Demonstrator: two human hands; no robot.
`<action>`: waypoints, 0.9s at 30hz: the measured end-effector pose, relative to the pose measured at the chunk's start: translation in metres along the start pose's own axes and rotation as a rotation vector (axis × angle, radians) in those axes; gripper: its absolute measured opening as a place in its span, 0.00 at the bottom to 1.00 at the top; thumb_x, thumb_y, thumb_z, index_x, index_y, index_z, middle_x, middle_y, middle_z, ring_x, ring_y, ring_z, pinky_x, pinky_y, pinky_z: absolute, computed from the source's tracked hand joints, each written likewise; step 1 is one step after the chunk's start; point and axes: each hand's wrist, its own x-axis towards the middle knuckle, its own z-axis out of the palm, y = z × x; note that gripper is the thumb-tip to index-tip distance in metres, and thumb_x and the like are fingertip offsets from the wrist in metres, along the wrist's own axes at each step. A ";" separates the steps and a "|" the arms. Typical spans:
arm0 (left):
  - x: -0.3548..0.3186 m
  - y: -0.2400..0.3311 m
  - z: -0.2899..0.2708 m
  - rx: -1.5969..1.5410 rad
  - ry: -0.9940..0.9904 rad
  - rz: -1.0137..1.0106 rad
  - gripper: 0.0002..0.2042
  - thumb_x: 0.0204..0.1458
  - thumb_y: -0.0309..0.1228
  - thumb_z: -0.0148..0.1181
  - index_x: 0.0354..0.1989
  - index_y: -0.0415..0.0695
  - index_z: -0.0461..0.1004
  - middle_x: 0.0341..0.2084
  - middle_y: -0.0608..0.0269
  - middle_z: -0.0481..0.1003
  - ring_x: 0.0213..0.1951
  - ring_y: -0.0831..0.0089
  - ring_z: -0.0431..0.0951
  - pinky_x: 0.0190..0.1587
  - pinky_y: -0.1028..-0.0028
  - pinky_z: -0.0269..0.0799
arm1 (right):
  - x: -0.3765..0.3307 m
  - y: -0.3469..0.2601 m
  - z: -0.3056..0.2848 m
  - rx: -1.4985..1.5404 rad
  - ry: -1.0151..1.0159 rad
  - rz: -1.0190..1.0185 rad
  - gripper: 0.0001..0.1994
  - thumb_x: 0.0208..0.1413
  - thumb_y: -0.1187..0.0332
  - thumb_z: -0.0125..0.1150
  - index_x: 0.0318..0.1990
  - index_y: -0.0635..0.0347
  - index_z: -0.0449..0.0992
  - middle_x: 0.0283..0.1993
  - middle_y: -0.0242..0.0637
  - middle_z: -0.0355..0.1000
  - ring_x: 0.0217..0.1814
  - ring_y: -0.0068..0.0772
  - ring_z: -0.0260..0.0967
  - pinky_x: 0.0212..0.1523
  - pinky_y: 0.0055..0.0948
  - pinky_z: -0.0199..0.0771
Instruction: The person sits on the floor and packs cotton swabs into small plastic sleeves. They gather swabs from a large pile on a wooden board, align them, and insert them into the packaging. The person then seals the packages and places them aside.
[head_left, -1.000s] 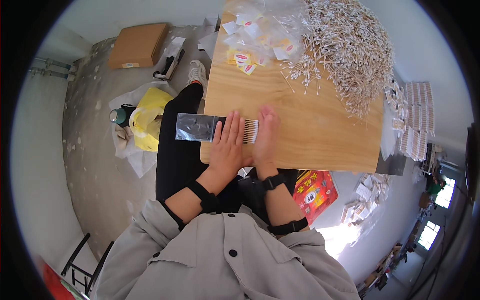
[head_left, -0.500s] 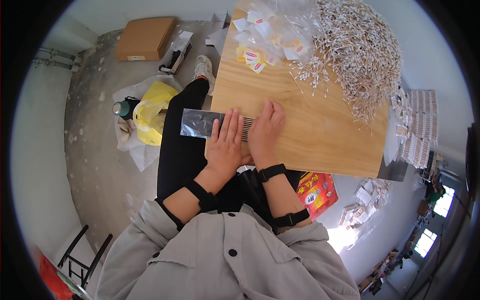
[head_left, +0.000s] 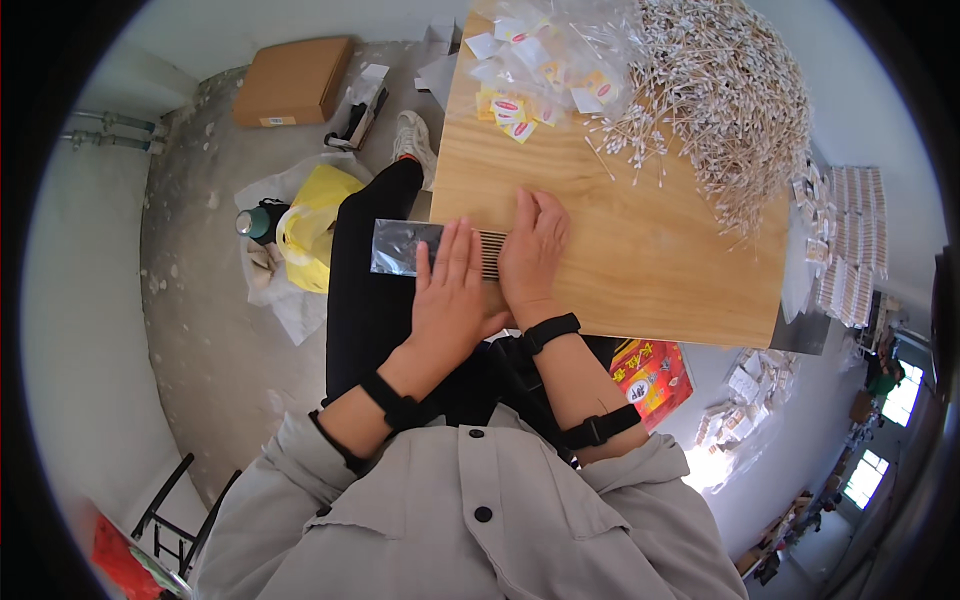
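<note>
A clear plastic sleeve [head_left: 393, 246] lies across the left edge of the wooden table [head_left: 660, 270], its left part sticking out past the edge. At its right a flat row of cotton swabs [head_left: 491, 256] shows between my hands. My left hand [head_left: 447, 290] is open, its fingers laid flat over the sleeve and swabs, hiding where they meet. Against the right end of the swabs rests the side of my right hand [head_left: 533, 250], fingers loosely bent, with nothing visible in them.
A large heap of loose cotton swabs [head_left: 735, 110] covers the table's far right. Left of it lie clear bags [head_left: 575, 45] and yellow-and-white labels [head_left: 515, 112]. Stacked swab packs [head_left: 855, 230] stand beyond the right edge. A yellow bag [head_left: 310, 235] sits on the floor at left.
The whole view has shifted slightly. My right hand's fingers have tilted a little further left; both hands stay at the sleeve and swabs.
</note>
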 end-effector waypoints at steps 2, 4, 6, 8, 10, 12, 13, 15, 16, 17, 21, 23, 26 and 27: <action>-0.007 -0.014 -0.023 -0.071 0.043 -0.047 0.41 0.38 0.40 0.72 0.62 0.36 0.62 0.65 0.48 0.57 0.69 0.51 0.53 0.68 0.52 0.48 | 0.000 0.000 -0.001 -0.007 -0.008 0.003 0.16 0.57 0.75 0.52 0.54 0.63 0.69 0.52 0.45 0.63 0.59 0.50 0.60 0.60 0.45 0.60; -0.011 -0.028 -0.029 -0.073 0.131 -0.056 0.37 0.37 0.29 0.72 0.60 0.39 0.63 0.62 0.48 0.59 0.67 0.47 0.55 0.65 0.53 0.52 | -0.001 0.000 -0.002 -0.009 -0.010 0.001 0.16 0.58 0.75 0.51 0.54 0.63 0.69 0.51 0.45 0.63 0.59 0.50 0.60 0.60 0.45 0.60; -0.005 -0.035 -0.031 -0.038 0.150 -0.057 0.36 0.39 0.29 0.71 0.60 0.39 0.63 0.63 0.49 0.59 0.67 0.48 0.55 0.64 0.54 0.52 | 0.000 -0.001 -0.003 -0.004 0.000 -0.003 0.16 0.58 0.76 0.51 0.54 0.63 0.69 0.51 0.44 0.62 0.58 0.50 0.60 0.59 0.45 0.61; 0.000 -0.029 -0.028 -0.043 0.123 0.008 0.35 0.41 0.27 0.69 0.61 0.39 0.63 0.62 0.49 0.60 0.67 0.50 0.56 0.65 0.54 0.52 | 0.002 -0.003 -0.004 0.002 0.001 -0.004 0.16 0.57 0.76 0.51 0.54 0.63 0.69 0.51 0.45 0.62 0.58 0.51 0.60 0.60 0.46 0.61; 0.004 -0.023 -0.014 -0.047 0.113 0.069 0.36 0.42 0.27 0.68 0.62 0.38 0.61 0.62 0.49 0.60 0.68 0.51 0.56 0.65 0.53 0.51 | 0.002 0.000 -0.003 0.005 -0.008 -0.010 0.16 0.57 0.76 0.51 0.54 0.63 0.69 0.51 0.45 0.63 0.59 0.51 0.60 0.60 0.47 0.60; 0.005 -0.017 -0.004 0.008 0.046 0.069 0.37 0.48 0.34 0.65 0.67 0.39 0.57 0.67 0.50 0.56 0.71 0.56 0.52 0.69 0.52 0.46 | 0.000 0.000 0.001 0.013 -0.029 -0.011 0.16 0.56 0.75 0.52 0.53 0.63 0.70 0.52 0.45 0.63 0.59 0.51 0.60 0.61 0.47 0.60; 0.006 -0.015 0.001 0.035 0.021 0.073 0.37 0.49 0.37 0.63 0.68 0.39 0.56 0.69 0.51 0.54 0.71 0.58 0.51 0.69 0.51 0.44 | -0.001 0.002 0.001 0.010 -0.025 -0.010 0.16 0.56 0.75 0.52 0.53 0.63 0.70 0.52 0.45 0.63 0.59 0.51 0.60 0.62 0.47 0.60; 0.004 -0.012 0.007 0.128 -0.042 0.074 0.40 0.52 0.46 0.60 0.69 0.38 0.53 0.72 0.52 0.49 0.73 0.61 0.46 0.70 0.49 0.38 | -0.001 0.001 0.003 0.009 -0.018 -0.008 0.17 0.55 0.75 0.52 0.53 0.63 0.70 0.52 0.45 0.63 0.59 0.50 0.60 0.63 0.47 0.59; 0.003 -0.010 0.009 0.129 -0.043 0.063 0.41 0.51 0.48 0.60 0.69 0.39 0.54 0.72 0.53 0.49 0.73 0.62 0.46 0.71 0.48 0.38 | -0.002 0.001 0.002 0.026 -0.006 0.011 0.16 0.55 0.75 0.52 0.53 0.63 0.70 0.52 0.46 0.63 0.60 0.50 0.60 0.63 0.47 0.59; 0.003 -0.009 0.011 0.130 -0.044 0.051 0.42 0.50 0.50 0.60 0.69 0.39 0.54 0.72 0.54 0.50 0.73 0.63 0.46 0.71 0.48 0.37 | -0.002 0.000 0.002 0.044 0.006 0.031 0.16 0.55 0.75 0.52 0.53 0.63 0.69 0.53 0.46 0.63 0.60 0.50 0.60 0.63 0.47 0.59; 0.001 -0.006 0.009 0.123 -0.042 0.034 0.43 0.48 0.49 0.64 0.69 0.39 0.55 0.71 0.54 0.50 0.73 0.64 0.46 0.71 0.51 0.39 | 0.000 0.000 -0.001 0.064 -0.007 0.021 0.16 0.56 0.75 0.51 0.53 0.64 0.69 0.53 0.46 0.63 0.61 0.49 0.60 0.65 0.48 0.57; 0.003 -0.011 0.003 0.048 0.077 0.017 0.38 0.46 0.43 0.66 0.65 0.40 0.60 0.67 0.52 0.56 0.70 0.61 0.53 0.68 0.53 0.48 | 0.001 0.001 -0.001 0.061 -0.025 0.010 0.17 0.56 0.75 0.51 0.54 0.64 0.68 0.53 0.46 0.62 0.61 0.50 0.59 0.66 0.49 0.56; 0.006 -0.022 -0.021 -0.035 0.151 -0.156 0.26 0.42 0.28 0.68 0.52 0.41 0.70 0.50 0.53 0.68 0.56 0.57 0.68 0.56 0.58 0.62 | 0.001 -0.001 -0.003 0.053 -0.048 0.017 0.17 0.56 0.75 0.50 0.55 0.64 0.68 0.54 0.45 0.62 0.62 0.50 0.58 0.67 0.50 0.54; 0.011 -0.032 -0.023 -0.063 0.226 -0.094 0.14 0.42 0.28 0.67 0.37 0.43 0.72 0.35 0.58 0.70 0.42 0.58 0.72 0.45 0.57 0.65 | 0.001 -0.002 -0.003 0.055 -0.059 0.017 0.18 0.56 0.76 0.50 0.55 0.63 0.67 0.54 0.45 0.62 0.63 0.50 0.58 0.68 0.51 0.54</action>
